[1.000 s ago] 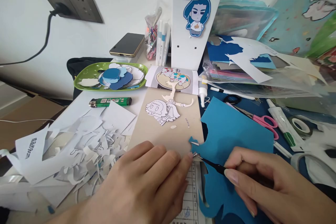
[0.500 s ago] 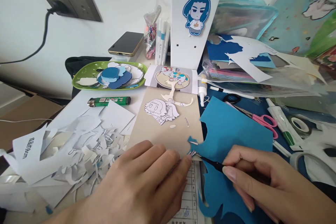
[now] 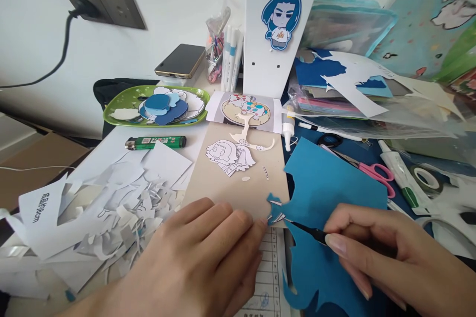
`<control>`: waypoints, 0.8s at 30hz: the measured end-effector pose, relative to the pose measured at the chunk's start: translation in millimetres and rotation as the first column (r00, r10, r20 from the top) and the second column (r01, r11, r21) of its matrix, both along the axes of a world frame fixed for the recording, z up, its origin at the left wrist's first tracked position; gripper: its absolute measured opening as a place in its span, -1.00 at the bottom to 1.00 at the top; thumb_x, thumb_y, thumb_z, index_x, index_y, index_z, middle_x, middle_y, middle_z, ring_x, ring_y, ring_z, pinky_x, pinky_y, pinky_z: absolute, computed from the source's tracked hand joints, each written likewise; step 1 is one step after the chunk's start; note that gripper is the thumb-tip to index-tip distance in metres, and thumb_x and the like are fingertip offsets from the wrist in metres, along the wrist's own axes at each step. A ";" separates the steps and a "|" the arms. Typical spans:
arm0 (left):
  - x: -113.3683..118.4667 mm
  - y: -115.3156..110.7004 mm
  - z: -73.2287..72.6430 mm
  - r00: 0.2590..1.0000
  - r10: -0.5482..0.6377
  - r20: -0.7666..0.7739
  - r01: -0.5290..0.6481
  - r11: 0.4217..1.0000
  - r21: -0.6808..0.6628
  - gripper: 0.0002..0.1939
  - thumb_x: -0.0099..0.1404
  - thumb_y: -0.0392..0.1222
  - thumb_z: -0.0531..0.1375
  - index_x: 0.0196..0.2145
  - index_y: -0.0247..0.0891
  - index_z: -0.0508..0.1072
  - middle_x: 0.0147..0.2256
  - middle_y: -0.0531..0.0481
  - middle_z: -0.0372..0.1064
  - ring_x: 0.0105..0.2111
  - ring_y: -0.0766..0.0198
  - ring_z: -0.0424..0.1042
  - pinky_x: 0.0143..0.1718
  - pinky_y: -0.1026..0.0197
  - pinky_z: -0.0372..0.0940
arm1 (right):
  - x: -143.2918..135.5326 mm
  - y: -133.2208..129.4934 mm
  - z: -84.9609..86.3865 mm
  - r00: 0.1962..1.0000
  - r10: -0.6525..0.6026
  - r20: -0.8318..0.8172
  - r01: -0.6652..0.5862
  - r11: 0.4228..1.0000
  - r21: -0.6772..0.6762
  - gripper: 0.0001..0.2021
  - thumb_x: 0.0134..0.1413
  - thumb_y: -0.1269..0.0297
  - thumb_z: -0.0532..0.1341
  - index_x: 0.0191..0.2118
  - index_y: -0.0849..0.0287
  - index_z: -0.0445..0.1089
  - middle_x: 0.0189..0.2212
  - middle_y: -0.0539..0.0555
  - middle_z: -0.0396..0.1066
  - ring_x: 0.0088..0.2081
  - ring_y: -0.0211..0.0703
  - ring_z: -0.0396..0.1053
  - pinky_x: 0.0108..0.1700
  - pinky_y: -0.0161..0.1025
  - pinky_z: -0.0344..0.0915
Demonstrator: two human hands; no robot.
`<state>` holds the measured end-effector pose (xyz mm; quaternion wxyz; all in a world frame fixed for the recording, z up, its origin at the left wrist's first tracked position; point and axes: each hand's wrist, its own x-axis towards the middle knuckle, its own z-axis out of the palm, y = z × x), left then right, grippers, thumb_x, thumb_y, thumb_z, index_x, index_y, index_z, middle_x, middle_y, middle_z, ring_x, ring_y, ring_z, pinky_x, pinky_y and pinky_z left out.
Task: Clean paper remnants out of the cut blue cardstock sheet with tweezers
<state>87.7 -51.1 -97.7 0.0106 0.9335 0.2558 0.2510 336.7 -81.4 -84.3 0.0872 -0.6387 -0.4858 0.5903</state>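
Note:
A small blue paper cutout (image 3: 274, 201) with narrow white paper strips on it lies at the lower right edge of the beige board (image 3: 208, 183). Curled with its fingers together, my left hand (image 3: 208, 247) holds the cutout's left edge at the fingertips. My right hand (image 3: 368, 252) pinches black tweezers (image 3: 310, 231), whose fine points touch or nearly touch a white strip; I cannot tell which. Beneath the right hand spreads a large blue sheet (image 3: 334, 183) with cut edges. A white paper figure (image 3: 228, 157) and a cream branch-shaped piece (image 3: 243, 131) rest farther up the board.
White paper scraps (image 3: 122, 208) heap on the left. Behind them are a green lighter (image 3: 156, 142) and a green tray (image 3: 111, 118) of cutouts. To the right lie pink-handled scissors (image 3: 375, 171), a glue bottle (image 3: 287, 133), a white tube (image 3: 397, 171) and tape (image 3: 427, 178).
My left fingertips have drawn back slightly to the left, so more of the small blue cutout shows. My right hand and the tweezers have shifted a little to the right.

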 end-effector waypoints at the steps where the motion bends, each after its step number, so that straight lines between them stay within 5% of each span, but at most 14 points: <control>1: 0.0 0.0 -0.4 1.000 0.002 0.007 -0.002 1.000 0.006 -0.84 0.26 -0.34 0.10 -0.28 -0.34 0.48 -0.50 0.02 0.41 -0.55 0.26 0.35 -0.56 0.16 0.31 | 0.2 0.8 0.3 1.000 0.009 0.015 -0.009 1.000 0.003 -0.66 0.11 -0.06 0.12 -0.42 0.13 0.32 -0.68 -0.13 0.16 -0.66 -0.43 0.01 -0.65 -0.48 -0.08; 10: 4.6 2.9 -0.6 1.000 0.017 0.022 -0.017 0.999 0.030 -0.84 0.28 -0.33 0.08 -0.29 -0.32 0.48 -0.51 0.05 0.41 -0.57 0.27 0.36 -0.56 0.17 0.30 | -5.8 6.6 2.5 0.996 0.047 0.070 -0.054 0.994 0.100 -0.68 0.12 0.01 0.13 -0.49 0.13 0.27 -0.68 -0.11 0.19 -0.59 -0.36 0.14 -0.50 -0.44 0.13; 19: 4.1 2.4 -0.1 1.000 0.011 0.015 -0.012 1.000 0.025 -0.84 0.29 -0.30 0.10 -0.26 -0.32 0.47 -0.49 0.06 0.42 -0.54 0.27 0.36 -0.56 0.16 0.30 | -4.5 6.2 2.9 0.996 0.049 0.078 -0.055 0.995 0.085 -0.66 0.13 -0.03 0.10 -0.48 0.12 0.28 -0.70 -0.12 0.17 -0.66 -0.39 0.02 -0.63 -0.41 -0.05; 24: 4.7 2.4 0.3 1.000 0.024 0.000 -0.024 1.000 0.018 -0.83 0.30 -0.30 0.08 -0.25 -0.32 0.47 -0.48 0.05 0.43 -0.53 0.27 0.37 -0.55 0.17 0.28 | -4.2 6.7 1.8 0.997 0.046 0.061 -0.052 0.994 0.098 -0.65 0.14 -0.04 0.09 -0.49 0.13 0.28 -0.68 -0.09 0.21 -0.59 -0.35 0.17 -0.51 -0.42 0.14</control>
